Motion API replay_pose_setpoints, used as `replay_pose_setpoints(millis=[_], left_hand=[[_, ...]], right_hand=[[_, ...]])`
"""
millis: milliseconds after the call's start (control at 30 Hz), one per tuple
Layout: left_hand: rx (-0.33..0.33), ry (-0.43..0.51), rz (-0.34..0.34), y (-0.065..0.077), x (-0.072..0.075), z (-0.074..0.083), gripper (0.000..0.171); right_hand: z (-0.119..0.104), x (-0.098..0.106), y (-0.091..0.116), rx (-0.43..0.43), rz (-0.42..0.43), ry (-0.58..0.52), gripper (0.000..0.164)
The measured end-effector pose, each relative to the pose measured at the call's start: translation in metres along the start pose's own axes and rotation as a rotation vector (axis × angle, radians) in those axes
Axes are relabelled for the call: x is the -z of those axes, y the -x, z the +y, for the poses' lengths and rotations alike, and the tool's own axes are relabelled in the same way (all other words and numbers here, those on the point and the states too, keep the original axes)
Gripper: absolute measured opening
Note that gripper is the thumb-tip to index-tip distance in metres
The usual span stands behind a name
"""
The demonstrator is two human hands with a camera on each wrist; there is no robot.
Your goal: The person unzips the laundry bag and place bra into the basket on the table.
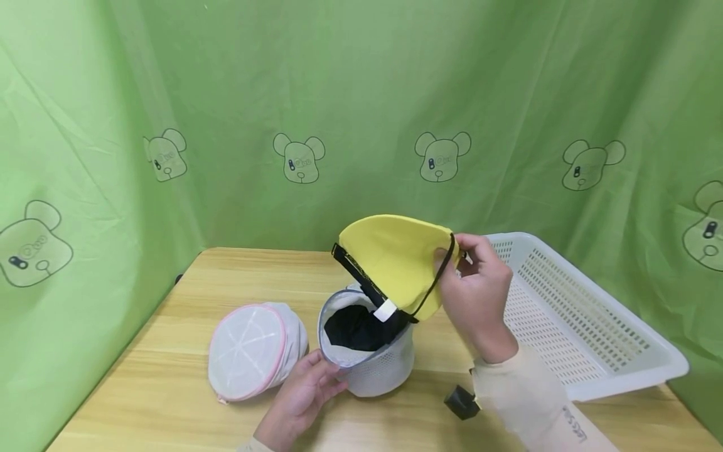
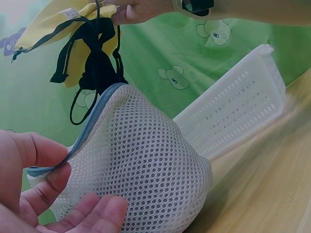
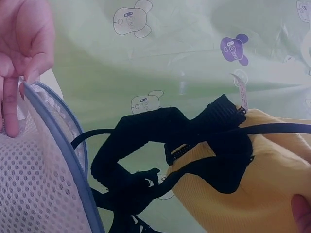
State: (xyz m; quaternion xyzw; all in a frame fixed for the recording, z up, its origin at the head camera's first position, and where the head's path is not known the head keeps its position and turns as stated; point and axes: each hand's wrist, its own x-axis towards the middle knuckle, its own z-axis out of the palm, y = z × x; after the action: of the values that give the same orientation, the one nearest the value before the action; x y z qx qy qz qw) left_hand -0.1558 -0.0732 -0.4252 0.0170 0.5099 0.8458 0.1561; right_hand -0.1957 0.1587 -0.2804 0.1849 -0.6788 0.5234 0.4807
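- Pinching the blue-edged rim (image 2: pixel 95 116) of a white mesh bag (image 2: pixel 150 155) between thumb and forefinger of the left hand (image 2: pixel 49 189), other fingers in front of the mesh.
- Holding up a yellow cloth (image 2: pixel 43 24) at the top with the right hand (image 2: pixel 141 10), with a black device (image 2: pixel 198 6) at that wrist.
- Dangling black straps (image 2: pixel 98 63) just above the rim.
- Showing a white slotted basket (image 2: pixel 238 97) behind the bag, on a wooden table (image 2: pixel 265 160), before a green curtain (image 2: pixel 146 53).
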Motion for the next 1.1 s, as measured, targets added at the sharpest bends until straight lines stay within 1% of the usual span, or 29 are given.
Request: replay_pose_setpoints(millis=[100,400,833,967,1100], left_hand=[[-0.003,0.002,-0.003,-0.001,0.002,-0.002,0.015],[0.003,0.004,0.005,0.0,0.002,-0.002,0.015],[-0.01,-0.008,-0.013,0.0,0.002,0.0,0.013],[-0.014,-0.009,-0.02,0.0,0.003,0.0,0.012],[-0.006,0.0,-0.021,0.0,0.002,0.0,0.011]], right_hand=[[-0.001,0.001,0.0,0.017,0.004,0.006,0.013],[-0.002,0.005,-0.007,0.045,0.039,-0.022,0.015],[-0.005,0.009,-0.018,0.044,0.052,-0.018,0.016],[-0.005,0.009,-0.018,0.036,0.036,-0.039,0.015],[-0.007,0.009,-0.018,0.036,0.036,-0.035,0.016]])
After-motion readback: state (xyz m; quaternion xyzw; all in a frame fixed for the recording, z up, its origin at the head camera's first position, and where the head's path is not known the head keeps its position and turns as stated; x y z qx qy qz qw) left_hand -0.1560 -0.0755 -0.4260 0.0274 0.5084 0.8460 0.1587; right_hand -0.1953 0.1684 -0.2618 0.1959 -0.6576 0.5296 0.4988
